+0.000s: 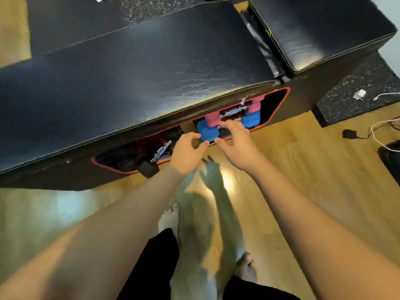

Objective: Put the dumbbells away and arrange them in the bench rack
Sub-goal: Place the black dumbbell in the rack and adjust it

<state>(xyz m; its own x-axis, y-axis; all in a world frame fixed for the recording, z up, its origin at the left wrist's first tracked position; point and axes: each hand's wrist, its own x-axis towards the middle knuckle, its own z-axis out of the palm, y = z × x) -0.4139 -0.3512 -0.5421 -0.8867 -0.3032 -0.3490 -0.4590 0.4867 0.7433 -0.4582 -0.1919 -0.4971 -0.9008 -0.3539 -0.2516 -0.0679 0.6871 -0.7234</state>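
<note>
— Starting at the left, what sits in the black padded table (129, 79)?
— A chrome-handled dumbbell (161, 150), blurred, possibly dark-ended, in the left red-rimmed opening (114, 167).
— And the hands?
— Left hand (187, 155), grip apart, beside the blue hexagonal dumbbell (205, 132). Right hand (237, 144), fingers spread, touches it. A pink dumbbell (213, 120) lies stacked above, in the right opening.

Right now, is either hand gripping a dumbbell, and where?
Neither grips: left hand and right hand are open, fingers at the blue dumbbell in the rack.
</note>
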